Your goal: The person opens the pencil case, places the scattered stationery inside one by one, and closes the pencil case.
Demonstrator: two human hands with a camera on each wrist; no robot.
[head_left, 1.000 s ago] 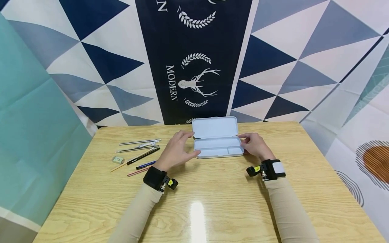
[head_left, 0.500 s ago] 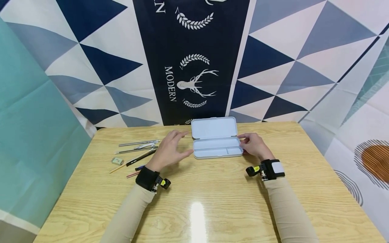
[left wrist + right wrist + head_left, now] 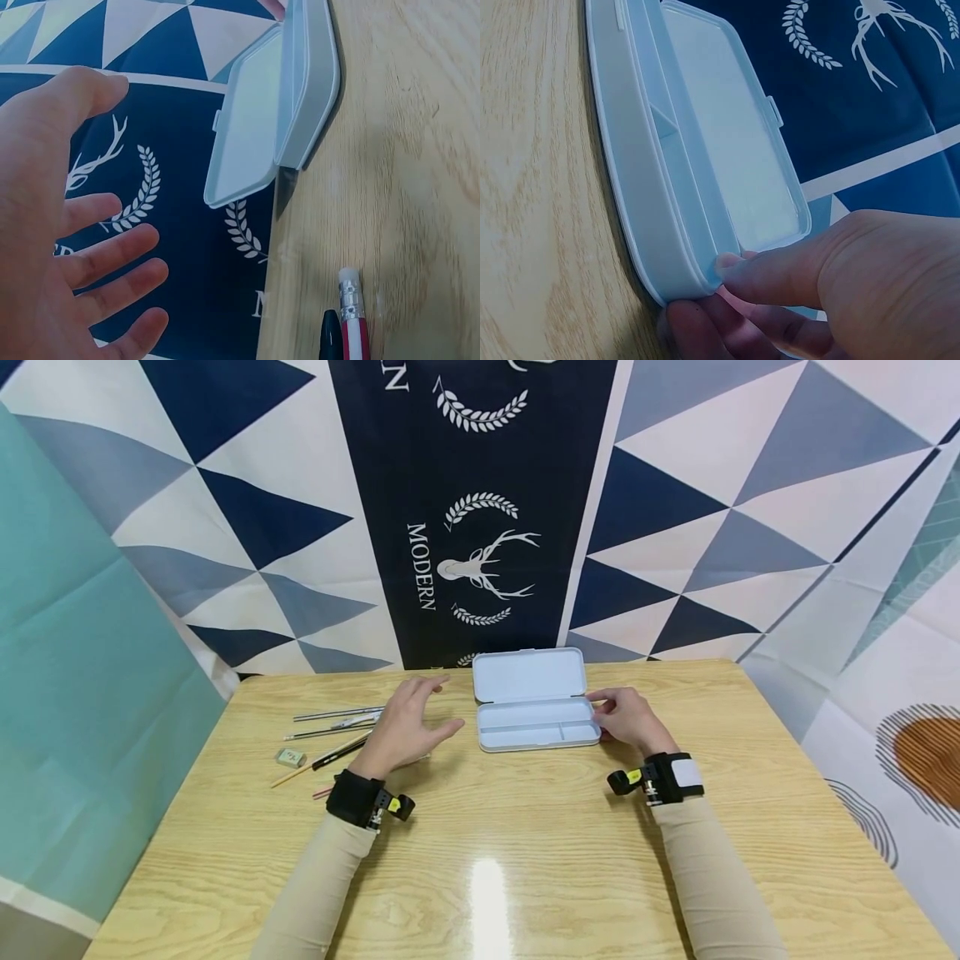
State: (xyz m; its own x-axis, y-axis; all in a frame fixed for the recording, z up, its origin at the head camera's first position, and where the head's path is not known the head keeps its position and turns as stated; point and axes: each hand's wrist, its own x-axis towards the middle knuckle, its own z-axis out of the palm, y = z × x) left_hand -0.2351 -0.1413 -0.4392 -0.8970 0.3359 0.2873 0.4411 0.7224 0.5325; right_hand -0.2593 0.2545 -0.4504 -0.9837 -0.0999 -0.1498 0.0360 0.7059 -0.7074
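Note:
A pale blue pencil case (image 3: pixel 528 675) stands open at the back of the table, its lid raised toward the backdrop. Its divided tray (image 3: pixel 660 217) holds nothing. My right hand (image 3: pixel 628 718) grips the case's right end, with fingertips at the rim and against the end wall in the right wrist view. To the left of the case, my left hand (image 3: pixel 405 722) is over the table with fingers spread and nothing in it. Below that hand lie a red and white pencil (image 3: pixel 354 334) with a white eraser tip and a dark pen (image 3: pixel 330 337), partly hidden in the head view.
Further left lie an eraser (image 3: pixel 290 757), a black pen (image 3: pixel 330 759), a yellowish stick (image 3: pixel 288 777), thin dark pencils (image 3: pixel 315 734) and a white and silver item (image 3: pixel 352 722). A patterned cloth (image 3: pixel 480 460) hangs behind the table (image 3: pixel 555 852).
My left hand has moved left, away from the pencil case's left end, and now covers part of the pens and pencils. The right hand and the case have stayed put.

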